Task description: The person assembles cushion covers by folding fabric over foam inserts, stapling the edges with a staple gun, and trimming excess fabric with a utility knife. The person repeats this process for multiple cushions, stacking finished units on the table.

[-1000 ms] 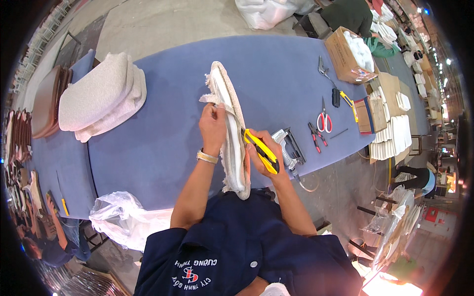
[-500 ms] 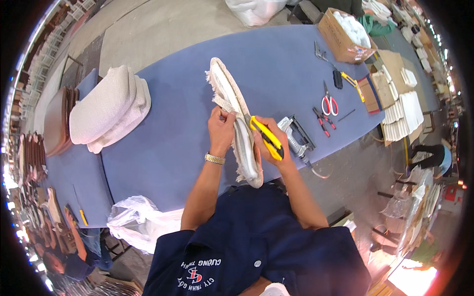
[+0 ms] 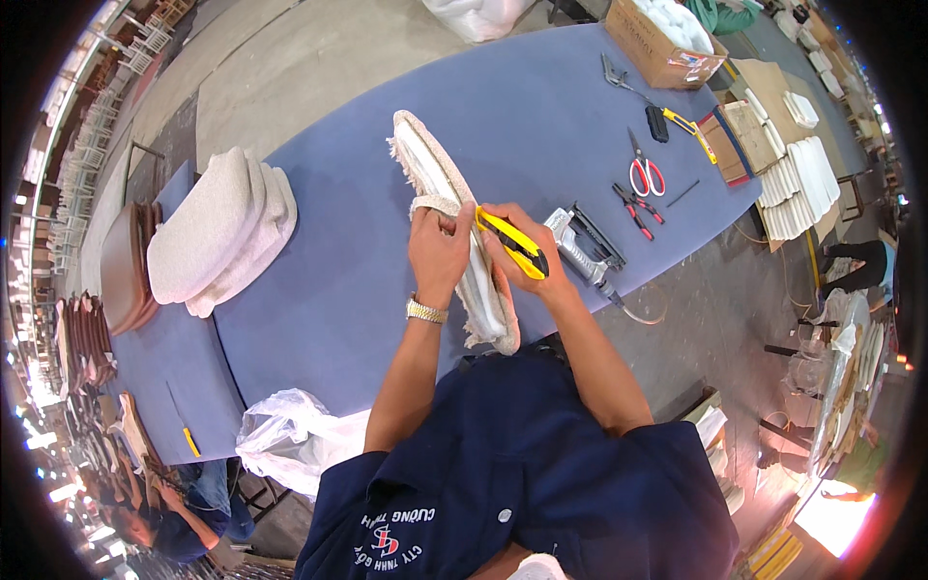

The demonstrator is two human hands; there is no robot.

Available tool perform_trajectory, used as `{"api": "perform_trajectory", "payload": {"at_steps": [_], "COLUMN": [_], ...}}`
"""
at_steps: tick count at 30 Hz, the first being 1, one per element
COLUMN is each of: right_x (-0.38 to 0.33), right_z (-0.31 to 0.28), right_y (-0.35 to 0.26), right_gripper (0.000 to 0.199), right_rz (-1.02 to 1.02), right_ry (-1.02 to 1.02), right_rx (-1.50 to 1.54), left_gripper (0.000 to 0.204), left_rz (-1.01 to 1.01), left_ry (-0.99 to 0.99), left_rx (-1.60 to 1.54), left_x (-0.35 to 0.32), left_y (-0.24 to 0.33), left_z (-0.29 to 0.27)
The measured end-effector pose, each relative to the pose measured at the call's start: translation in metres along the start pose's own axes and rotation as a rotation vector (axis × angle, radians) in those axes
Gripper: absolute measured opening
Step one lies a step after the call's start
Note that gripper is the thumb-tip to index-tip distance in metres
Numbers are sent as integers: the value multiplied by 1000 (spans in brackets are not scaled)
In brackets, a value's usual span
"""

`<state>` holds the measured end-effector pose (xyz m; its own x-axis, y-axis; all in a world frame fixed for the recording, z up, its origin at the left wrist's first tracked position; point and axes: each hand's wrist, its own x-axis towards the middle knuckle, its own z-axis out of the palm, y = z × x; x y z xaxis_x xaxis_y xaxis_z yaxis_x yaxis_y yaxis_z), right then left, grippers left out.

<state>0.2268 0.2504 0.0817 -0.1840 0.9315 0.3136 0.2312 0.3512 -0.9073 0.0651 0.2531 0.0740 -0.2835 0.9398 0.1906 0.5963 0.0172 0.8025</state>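
Note:
A beige fabric-covered pad (image 3: 440, 159), with a white inner edge and a frayed border, stands on edge in front of me above the blue table. My left hand (image 3: 440, 253) is closed at its middle, pinching a loose strip of the beige fabric (image 3: 437, 204) that curls over the fingers. In my right hand (image 3: 527, 266) is a yellow and black utility knife (image 3: 515, 242), gripped against the pad's right side. The knife's tip lies beside my left fingertips; its blade cannot be made out. My fingers cover part of the pad's middle.
Beige pads (image 3: 217, 232) are stacked at left, beside brown pads (image 3: 129, 271). To the right lie a staple gun (image 3: 580, 246), red-handled scissors (image 3: 646, 174), pliers (image 3: 638, 210) and another yellow cutter (image 3: 688, 133). A carton (image 3: 662, 48) stands far right; a plastic bag (image 3: 290, 435) hangs at the near edge.
The fabric strip now curls more over my left fingers. My right hand and the knife have moved up the pad, nearer my left hand. The whole view has shifted slightly.

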Motion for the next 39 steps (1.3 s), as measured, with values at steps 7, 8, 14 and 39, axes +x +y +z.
{"api": "perform_trajectory", "payload": {"at_steps": [7,8,14,39], "right_x": [1,1,0,-69], "right_z": [-3,-4,-8,-19], "right_y": [2,2,2,-27], "right_gripper": [31,32,32,33], "right_rz": [-12,-5,31,88], "right_ry": [-32,-52,-120,-49], "right_rx": [-5,-4,-2,-27], "left_gripper": [29,29,28,28], "left_rz": [54,53,-85,-526], "left_ry": [-36,-36,-83,-69], "left_rx": [82,52,-80,-783], "left_x": [9,9,10,-5], "left_y": [-6,-13,-20,-19], "left_z": [1,1,-6,-1]}}
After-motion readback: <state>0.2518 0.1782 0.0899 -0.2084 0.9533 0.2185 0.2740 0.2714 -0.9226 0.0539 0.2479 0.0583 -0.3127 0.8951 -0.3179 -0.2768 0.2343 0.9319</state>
